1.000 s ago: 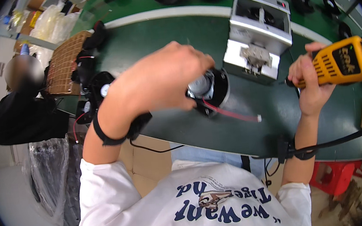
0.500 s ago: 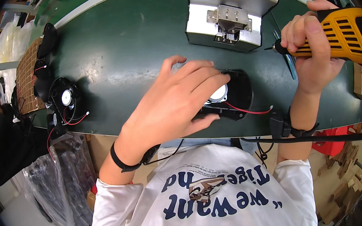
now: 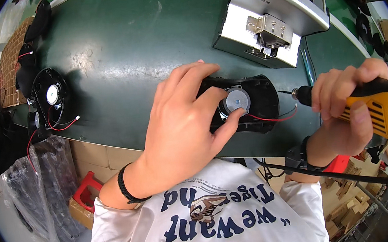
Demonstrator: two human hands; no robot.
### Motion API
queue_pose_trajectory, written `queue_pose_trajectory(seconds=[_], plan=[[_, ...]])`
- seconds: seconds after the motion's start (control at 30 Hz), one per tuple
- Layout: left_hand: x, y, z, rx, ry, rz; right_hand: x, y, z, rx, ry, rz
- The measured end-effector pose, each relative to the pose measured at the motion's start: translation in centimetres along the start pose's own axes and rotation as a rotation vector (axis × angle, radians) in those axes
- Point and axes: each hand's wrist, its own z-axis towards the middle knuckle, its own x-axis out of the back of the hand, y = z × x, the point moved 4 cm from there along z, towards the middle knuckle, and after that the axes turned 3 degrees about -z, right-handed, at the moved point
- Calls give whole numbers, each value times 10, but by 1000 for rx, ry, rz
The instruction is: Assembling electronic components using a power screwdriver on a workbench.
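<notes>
A round silver speaker with red and black wires sits in an oval black plastic housing on the green workbench. My left hand lies over the housing's left part, its thumb and index finger closed around the speaker's rim; the other fingers reach over the far edge. To the right, my right hand grips a yellow and black electric screwdriver. Its bit points left, just short of the housing's right edge and not touching it.
A silver metal machine stands at the far right of the bench. Another black housing with a speaker lies at the left, beside a brown gridded box. A black cable runs beneath my right wrist.
My right hand has brought the electric screwdriver down and closer to the housing. My left thumb and index finger have shifted onto the speaker's rim, uncovering its face. The whole view has also shifted.
</notes>
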Motion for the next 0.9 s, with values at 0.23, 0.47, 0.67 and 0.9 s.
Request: queue_pose_trajectory(seconds=[0.23,0.47,0.67,0.9], plan=[[-10,4,9,245,-198,76,-13,2,-2,-75,-15,77],[-13,5,10,194,-201,77,-20,8,-3,-190,14,-14],[-12,-2,9,173,-216,5,-22,15,-2,-265,-42,-36],[-12,-3,11,151,-194,-118,-19,10,0,-208,5,-88]])
